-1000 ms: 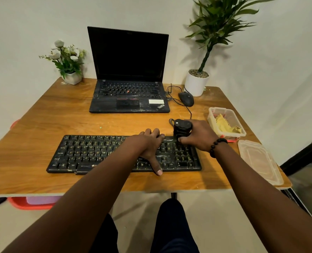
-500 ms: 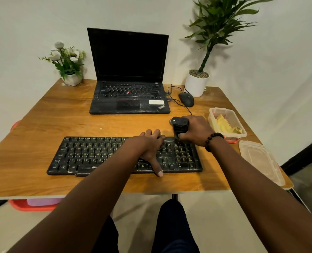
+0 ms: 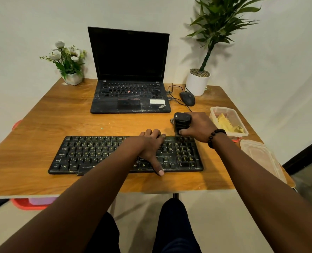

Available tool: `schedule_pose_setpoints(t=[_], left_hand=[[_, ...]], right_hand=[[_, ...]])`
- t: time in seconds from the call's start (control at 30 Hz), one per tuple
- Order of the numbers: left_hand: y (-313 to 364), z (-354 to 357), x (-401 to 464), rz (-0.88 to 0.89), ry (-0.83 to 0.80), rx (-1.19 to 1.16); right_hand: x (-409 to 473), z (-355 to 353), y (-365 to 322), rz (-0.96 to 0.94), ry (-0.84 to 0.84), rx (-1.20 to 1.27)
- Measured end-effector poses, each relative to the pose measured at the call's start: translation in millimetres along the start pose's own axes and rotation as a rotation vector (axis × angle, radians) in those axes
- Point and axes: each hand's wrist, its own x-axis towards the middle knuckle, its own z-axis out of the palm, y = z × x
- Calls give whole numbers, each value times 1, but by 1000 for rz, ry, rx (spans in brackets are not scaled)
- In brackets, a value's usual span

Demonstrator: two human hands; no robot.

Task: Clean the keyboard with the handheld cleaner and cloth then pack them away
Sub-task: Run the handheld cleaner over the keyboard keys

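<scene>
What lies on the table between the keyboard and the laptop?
Mostly bare wood in the head view; only at the right end does the right hand grip the handheld cleaner between keyboard and laptop.

lighting even, moderately bright, warm. tall plant (image 3: 222, 24) casts a soft shadow on the wall (image 3: 23, 24), upper centre-right. mild sheen on table (image 3: 42, 125). wide-angle bowing at frame edges. forearms soft along the bottom; centre sharp.
</scene>
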Motion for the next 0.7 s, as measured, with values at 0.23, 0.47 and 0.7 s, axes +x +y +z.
schedule_pose_setpoints(t=[0.23,0.47,0.7], left_hand=[[-26,6,-16,-77,-15,33],[-28,4,-17,-103,-6,62],[-28,3,-13,-117,-40,92]], right_hand=[[-12,4,-5,-30,-182,124],[-3,10,-9,-20,-127,102],[-2,6,-7,4,-153,145]])
